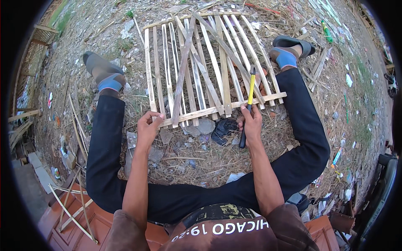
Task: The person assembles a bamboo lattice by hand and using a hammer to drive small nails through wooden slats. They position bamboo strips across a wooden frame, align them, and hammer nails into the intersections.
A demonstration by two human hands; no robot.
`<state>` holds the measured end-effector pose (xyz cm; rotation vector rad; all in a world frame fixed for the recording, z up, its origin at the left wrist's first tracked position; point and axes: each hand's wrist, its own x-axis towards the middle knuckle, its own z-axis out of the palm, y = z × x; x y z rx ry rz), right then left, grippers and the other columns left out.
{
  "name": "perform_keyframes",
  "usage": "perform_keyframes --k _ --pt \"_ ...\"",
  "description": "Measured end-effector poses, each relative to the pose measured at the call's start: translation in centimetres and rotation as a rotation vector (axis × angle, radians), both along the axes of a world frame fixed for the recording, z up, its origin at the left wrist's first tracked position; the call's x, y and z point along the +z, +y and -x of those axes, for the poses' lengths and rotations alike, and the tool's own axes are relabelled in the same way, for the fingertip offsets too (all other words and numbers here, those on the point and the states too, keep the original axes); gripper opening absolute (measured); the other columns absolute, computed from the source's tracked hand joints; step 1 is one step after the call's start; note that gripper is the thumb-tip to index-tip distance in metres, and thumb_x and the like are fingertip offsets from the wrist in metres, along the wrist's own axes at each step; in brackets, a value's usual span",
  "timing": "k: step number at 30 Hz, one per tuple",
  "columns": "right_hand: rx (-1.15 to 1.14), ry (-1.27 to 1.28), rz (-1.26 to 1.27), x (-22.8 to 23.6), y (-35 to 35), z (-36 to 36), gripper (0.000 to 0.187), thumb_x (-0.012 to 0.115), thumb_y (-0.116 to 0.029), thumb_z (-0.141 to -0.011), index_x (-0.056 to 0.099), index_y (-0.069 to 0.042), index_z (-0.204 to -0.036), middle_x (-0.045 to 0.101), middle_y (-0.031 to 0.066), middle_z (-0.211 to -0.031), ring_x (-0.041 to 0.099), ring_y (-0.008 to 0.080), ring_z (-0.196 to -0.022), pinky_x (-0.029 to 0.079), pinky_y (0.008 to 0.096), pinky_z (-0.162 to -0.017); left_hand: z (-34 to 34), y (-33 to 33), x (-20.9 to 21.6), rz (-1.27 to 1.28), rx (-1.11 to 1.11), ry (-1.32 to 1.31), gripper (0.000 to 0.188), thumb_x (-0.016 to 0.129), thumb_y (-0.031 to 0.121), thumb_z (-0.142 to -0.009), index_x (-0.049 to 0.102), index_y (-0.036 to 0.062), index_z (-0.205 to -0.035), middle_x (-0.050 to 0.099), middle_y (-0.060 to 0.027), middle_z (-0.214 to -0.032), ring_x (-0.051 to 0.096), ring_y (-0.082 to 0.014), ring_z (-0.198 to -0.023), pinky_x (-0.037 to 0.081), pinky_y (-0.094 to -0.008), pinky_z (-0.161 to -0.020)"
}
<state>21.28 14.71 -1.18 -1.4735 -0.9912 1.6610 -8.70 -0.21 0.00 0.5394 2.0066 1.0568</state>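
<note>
A rack of thin wooden slats (211, 62) lies on the ground between my legs, with a crosspiece along its far side and another along its near side. Several slats run between these, and a few lie slanted over the others. My left hand (148, 129) pinches the left end of the near crosspiece (188, 116). Toward the other end, my right hand (252, 122) is closed round a hammer (251, 90) with a yellow shaft and black grip, its thumb against the crosspiece. The hammer's head points away from me, over the slats.
Stones and a crumpled black plastic bag (224, 130) lie just below the rack. Loose wood strips (75, 205) rest on a reddish-brown panel (44, 228) at lower left. A green bottle (326, 32) is at far right. Litter and dry grass cover the ground.
</note>
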Motion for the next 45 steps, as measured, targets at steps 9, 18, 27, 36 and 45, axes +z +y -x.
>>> perform_keyframes --k 9,18,27,36,45 --pt "0.004 -0.013 -0.052 0.5 -0.4 -0.4 0.019 0.067 -0.021 -0.095 0.058 -0.005 -0.099 0.053 -0.0026 -0.065 0.052 0.0056 -0.048 0.036 0.0208 -0.040 -1.4 -1.5 -0.3 -0.105 0.200 0.026 0.016 0.066 0.015 -0.097 0.062 0.0027 -0.088 0.053 0.0041 -0.076 0.041 -0.0057 -0.069 0.034 -0.0256 -0.063" --pt "-0.002 -0.029 -0.076 0.1 -0.5 -0.1 0.021 0.069 -0.020 -0.094 0.062 -0.001 -0.103 0.055 -0.0019 -0.073 0.053 0.0062 -0.050 0.037 0.0215 -0.041 -2.4 -2.1 0.1 -0.090 0.267 0.042 0.017 0.058 0.018 -0.102 0.053 0.0049 -0.092 0.047 0.0010 -0.085 0.039 -0.0082 -0.077 0.036 -0.0267 -0.071" --pt "0.031 0.002 -0.092 -0.4 1.9 -0.6 0.019 0.068 -0.022 -0.095 0.061 -0.004 -0.097 0.055 -0.0017 -0.066 0.055 0.0066 -0.048 0.038 0.0218 -0.040 -8.4 -5.5 -2.6 -0.128 0.356 0.035 0.014 0.058 0.016 -0.102 0.053 0.0060 -0.093 0.046 0.0025 -0.084 0.039 -0.0071 -0.077 0.035 -0.0250 -0.069" --pt "0.117 -0.067 -0.125 -1.3 5.3 -1.3 0.025 0.066 -0.024 -0.096 0.060 -0.002 -0.105 0.059 0.0001 -0.078 0.064 0.0094 -0.055 0.039 0.0207 -0.040 -11.4 -4.4 -4.9 -0.061 0.215 0.125 0.014 0.060 0.014 -0.100 0.055 0.0037 -0.093 0.051 -0.0008 -0.081 0.044 -0.0099 -0.075 0.039 -0.0291 -0.068" --pt "0.060 -0.210 -0.276 0.0 0.4 -1.4 0.032 0.066 -0.016 -0.095 0.059 0.007 -0.115 0.058 0.0062 -0.094 0.067 0.0134 -0.065 0.053 0.0249 -0.055 -10.4 -3.7 -2.2 -0.157 0.120 0.683 0.015 0.071 0.012 -0.091 0.064 -0.0001 -0.095 0.063 -0.0110 -0.095 0.061 -0.0294 -0.103 0.042 -0.0400 -0.096"
